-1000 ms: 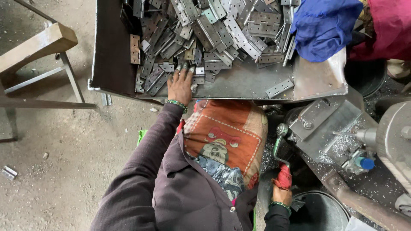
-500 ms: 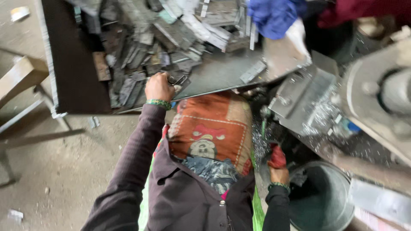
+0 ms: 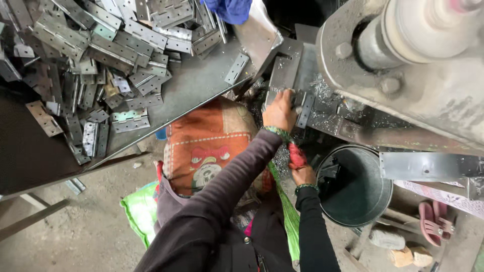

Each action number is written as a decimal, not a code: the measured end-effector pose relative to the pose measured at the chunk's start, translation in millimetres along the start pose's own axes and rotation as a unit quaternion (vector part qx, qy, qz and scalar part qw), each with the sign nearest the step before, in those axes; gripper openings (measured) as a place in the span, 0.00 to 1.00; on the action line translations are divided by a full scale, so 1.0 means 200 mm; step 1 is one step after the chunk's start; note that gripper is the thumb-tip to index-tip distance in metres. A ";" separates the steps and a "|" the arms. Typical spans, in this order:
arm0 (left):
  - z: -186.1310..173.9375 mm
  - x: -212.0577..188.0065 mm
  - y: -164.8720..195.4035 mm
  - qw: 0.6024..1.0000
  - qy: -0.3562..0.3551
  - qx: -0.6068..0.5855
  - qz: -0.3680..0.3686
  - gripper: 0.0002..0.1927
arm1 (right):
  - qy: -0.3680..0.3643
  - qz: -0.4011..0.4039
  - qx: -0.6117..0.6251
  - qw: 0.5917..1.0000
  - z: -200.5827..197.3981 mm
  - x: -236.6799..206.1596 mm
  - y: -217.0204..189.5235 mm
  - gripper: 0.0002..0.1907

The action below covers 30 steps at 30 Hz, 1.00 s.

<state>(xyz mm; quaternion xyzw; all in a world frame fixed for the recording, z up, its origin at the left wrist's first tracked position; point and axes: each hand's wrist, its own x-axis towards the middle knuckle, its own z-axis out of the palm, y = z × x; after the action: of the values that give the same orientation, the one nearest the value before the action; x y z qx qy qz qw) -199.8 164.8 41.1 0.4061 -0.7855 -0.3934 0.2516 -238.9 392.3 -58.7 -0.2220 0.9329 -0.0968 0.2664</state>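
Note:
My left hand [image 3: 279, 112] reaches out to the machine bed and grips a small grey metal hinge [image 3: 304, 109], holding it against the steel fixture [image 3: 285, 70] amid metal shavings. My right hand [image 3: 304, 176] is lower, closed around a handle wrapped in red cloth [image 3: 296, 155]. Both arms wear dark sleeves with green bead bracelets at the wrists. An orange patterned cloth [image 3: 206, 143] covers my lap between the arms.
A dark metal tray [image 3: 196, 88] at upper left carries a pile of several grey hinges [image 3: 101, 60]. Another person's blue-gloved hand [image 3: 231, 7] is at the top edge. A large drilling machine [image 3: 403, 65] fills the upper right above a grey bucket [image 3: 359, 189]. A green sack [image 3: 138, 211] and pink sandals [image 3: 431, 224] lie on the floor.
My left hand has left the hinge pile on the tray and moved right to the machine fixture with a hinge in it. My right hand stays on the red handle. The view has swung right.

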 end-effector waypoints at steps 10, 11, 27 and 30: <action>-0.06 0.00 0.05 0.955 -0.099 0.225 0.167 0.39 | -0.035 -0.002 -0.011 0.999 -0.01 0.01 0.04 0.25; -0.06 0.02 0.05 0.958 -0.112 0.219 0.150 0.38 | -0.043 -0.018 -0.005 0.999 -0.01 0.02 0.05 0.25; -0.05 0.02 -0.01 0.958 -0.094 0.210 0.173 0.38 | 0.076 -0.136 0.090 0.984 0.03 0.03 0.08 0.30; -0.05 0.04 -0.02 0.956 -0.157 0.203 0.141 0.37 | -0.035 -0.038 0.044 0.998 0.01 0.01 0.09 0.26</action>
<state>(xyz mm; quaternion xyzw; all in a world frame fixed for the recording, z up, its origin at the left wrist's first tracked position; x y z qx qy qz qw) -195.4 152.5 45.1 0.2672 -0.9275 -0.2454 0.0902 -245.7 406.2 -66.6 -0.2484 0.9089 -0.1402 0.3043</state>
